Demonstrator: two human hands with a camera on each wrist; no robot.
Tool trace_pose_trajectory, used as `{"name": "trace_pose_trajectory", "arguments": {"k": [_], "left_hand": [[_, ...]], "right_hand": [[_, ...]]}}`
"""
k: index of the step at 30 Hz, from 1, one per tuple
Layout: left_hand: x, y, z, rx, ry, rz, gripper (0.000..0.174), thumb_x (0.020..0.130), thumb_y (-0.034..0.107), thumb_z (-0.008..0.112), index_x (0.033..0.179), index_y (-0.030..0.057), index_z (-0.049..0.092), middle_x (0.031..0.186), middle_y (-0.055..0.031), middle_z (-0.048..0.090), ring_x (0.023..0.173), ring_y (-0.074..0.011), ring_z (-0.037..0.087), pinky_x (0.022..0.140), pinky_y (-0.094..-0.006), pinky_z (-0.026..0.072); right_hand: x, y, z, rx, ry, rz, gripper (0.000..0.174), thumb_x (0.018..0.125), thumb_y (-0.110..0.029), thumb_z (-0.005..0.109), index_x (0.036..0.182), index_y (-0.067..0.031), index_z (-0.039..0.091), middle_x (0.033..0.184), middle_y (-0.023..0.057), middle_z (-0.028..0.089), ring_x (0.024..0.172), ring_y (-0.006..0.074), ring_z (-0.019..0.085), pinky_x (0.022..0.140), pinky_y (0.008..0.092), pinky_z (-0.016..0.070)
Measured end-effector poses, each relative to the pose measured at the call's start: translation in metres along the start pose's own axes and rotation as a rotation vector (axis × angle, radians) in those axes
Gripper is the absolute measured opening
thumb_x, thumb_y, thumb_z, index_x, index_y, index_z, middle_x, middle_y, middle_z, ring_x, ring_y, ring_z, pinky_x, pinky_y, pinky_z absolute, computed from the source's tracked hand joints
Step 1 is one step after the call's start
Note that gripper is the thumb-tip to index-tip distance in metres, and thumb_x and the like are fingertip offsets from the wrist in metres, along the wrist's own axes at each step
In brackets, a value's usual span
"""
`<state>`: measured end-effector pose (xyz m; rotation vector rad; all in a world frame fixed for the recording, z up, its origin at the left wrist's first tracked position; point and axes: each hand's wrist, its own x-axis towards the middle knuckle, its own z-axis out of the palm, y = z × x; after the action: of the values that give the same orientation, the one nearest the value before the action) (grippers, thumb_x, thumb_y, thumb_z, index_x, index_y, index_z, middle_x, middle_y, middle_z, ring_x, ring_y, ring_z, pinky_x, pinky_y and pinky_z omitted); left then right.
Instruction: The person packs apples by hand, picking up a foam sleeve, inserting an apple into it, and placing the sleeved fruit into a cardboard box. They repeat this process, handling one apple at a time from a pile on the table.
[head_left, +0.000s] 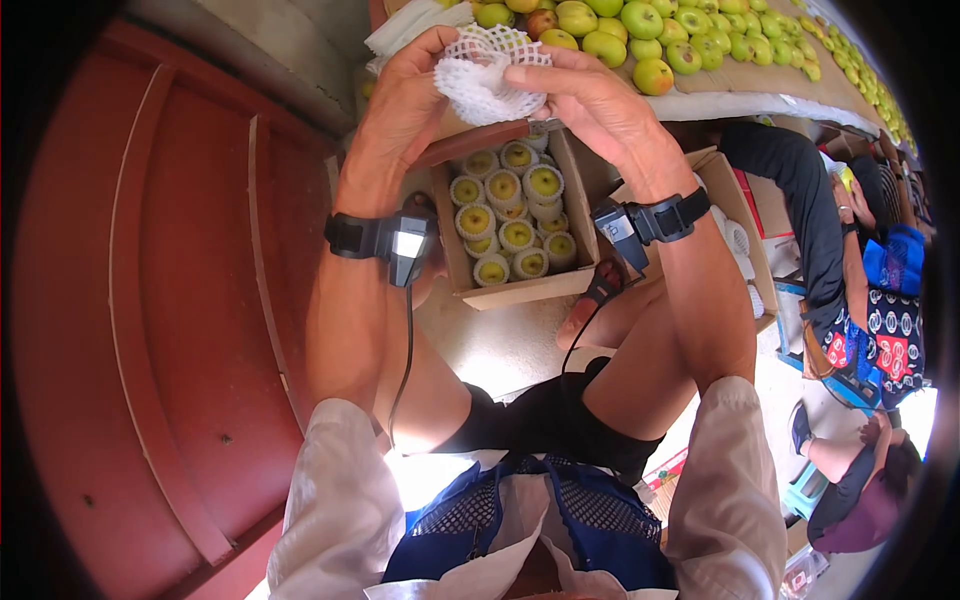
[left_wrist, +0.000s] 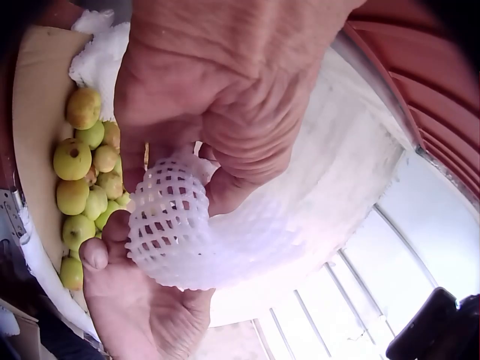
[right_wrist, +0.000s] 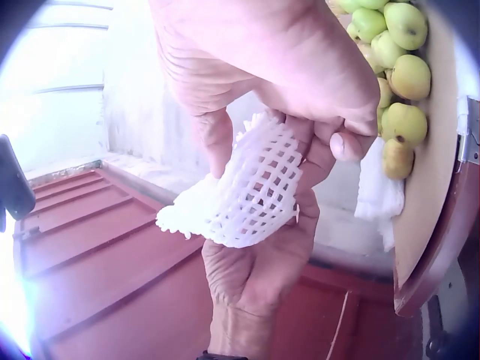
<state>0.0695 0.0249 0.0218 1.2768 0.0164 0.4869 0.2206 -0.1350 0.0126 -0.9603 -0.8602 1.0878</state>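
one: what was nearest to you?
two: on the near side of the open box (head_left: 484,297), your black shorts (head_left: 540,425) and blue mesh vest (head_left: 450,515). a sandalled foot (head_left: 590,310) stood just beside its near right corner.
one: and inside it?
two: wrapped apples (head_left: 516,235), yellow-green, each in a white foam sleeve. to its right you had a second box (head_left: 765,275) with white netted things in it, and to its left a red panel (head_left: 150,300).
one: where was the foam net (head_left: 470,92) you were handling?
two: up past the open box's far edge, between your two hands. i couldn't tell whether anything sat inside it.
one: how did your left hand (head_left: 405,95) lie?
two: partly curled, not wide open; it gripped the net's left side, finger and thumb close on the mesh.
one: your right hand (head_left: 600,110)?
two: it was part closed too, pinching the net's right side, the thumb laid over the mesh.
one: what lay beyond?
two: past the open box's far side, a table (head_left: 775,105) with loose apples (head_left: 690,35), green and yellow, some blushed red, and white foam sleeves (head_left: 415,30) at its left end. well off to the box's right, another person (head_left: 790,190) in dark trousers was holding something yellow-green.
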Motion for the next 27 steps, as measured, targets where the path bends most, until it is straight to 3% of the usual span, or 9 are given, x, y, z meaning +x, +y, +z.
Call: {"name": "trace_pose_trajectory", "arguments": {"k": [5, 10, 17, 20, 23, 27], "left_hand": [[0.001, -0.001, 0.001, -0.030, 0.006, -0.008, 0.026, 0.091, -0.002, 0.065, 0.117, 0.0000, 0.061, 0.114, -0.0064, 0.066, 0.108, -0.0137, 0.062, 0.099, -0.0303, 0.0502], [0.003, -0.004, 0.004, -0.180, -0.021, -0.017, 0.027, 0.091, -0.006, 0.061, 0.117, -0.0010, 0.061, 0.115, -0.0087, 0.065, 0.108, -0.0166, 0.064, 0.098, -0.0341, 0.0532], [0.006, -0.015, 0.001, 0.176, 0.134, 0.045, 0.025, 0.091, -0.006, 0.060, 0.116, 0.0000, 0.060, 0.111, -0.0086, 0.067, 0.103, -0.0154, 0.066, 0.092, -0.0301, 0.0561], [0.005, -0.011, 0.005, 0.285, 0.162, 0.041, 0.025, 0.091, -0.008, 0.060, 0.115, 0.0000, 0.060, 0.112, -0.0090, 0.066, 0.102, -0.0152, 0.066, 0.091, -0.0296, 0.0564], [0.006, -0.008, 0.002, 0.308, 0.157, 0.033, 0.025, 0.091, -0.008, 0.060, 0.114, 0.0000, 0.060, 0.113, -0.0095, 0.066, 0.102, -0.0153, 0.066, 0.090, -0.0295, 0.0565], [0.005, -0.009, 0.000, 0.283, 0.153, 0.046, 0.026, 0.086, -0.006, 0.064, 0.111, 0.0009, 0.062, 0.110, -0.0076, 0.067, 0.098, -0.0133, 0.065, 0.085, -0.0278, 0.0549]], "right_hand": [[0.001, 0.001, -0.003, -0.011, -0.006, 0.036, 0.045, 0.089, -0.015, 0.074, 0.127, 0.0038, 0.060, 0.121, 0.0085, 0.066, 0.112, 0.0171, 0.062, 0.097, 0.0329, 0.0475], [-0.001, 0.003, 0.003, 0.123, 0.019, -0.042, 0.046, 0.087, -0.008, 0.072, 0.129, 0.0039, 0.058, 0.123, 0.0096, 0.066, 0.113, 0.0176, 0.063, 0.098, 0.0319, 0.0482], [0.001, 0.012, 0.004, -0.054, 0.126, -0.091, 0.037, 0.086, -0.004, 0.068, 0.121, -0.0011, 0.060, 0.112, 0.0065, 0.067, 0.104, 0.0147, 0.064, 0.089, 0.0292, 0.0500], [-0.001, 0.010, 0.006, -0.002, 0.117, -0.050, 0.033, 0.087, -0.008, 0.069, 0.119, -0.0035, 0.061, 0.106, 0.0025, 0.067, 0.096, 0.0107, 0.063, 0.078, 0.0262, 0.0486], [-0.005, 0.001, 0.000, 0.099, -0.048, 0.030, 0.034, 0.088, -0.010, 0.069, 0.120, -0.0039, 0.061, 0.106, 0.0002, 0.066, 0.091, 0.0068, 0.060, 0.069, 0.0236, 0.0440], [-0.005, -0.005, 0.005, 0.185, -0.069, 0.083, 0.033, 0.086, -0.012, 0.074, 0.116, -0.0053, 0.061, 0.100, -0.0016, 0.066, 0.085, 0.0060, 0.059, 0.058, 0.0232, 0.0392]]}}
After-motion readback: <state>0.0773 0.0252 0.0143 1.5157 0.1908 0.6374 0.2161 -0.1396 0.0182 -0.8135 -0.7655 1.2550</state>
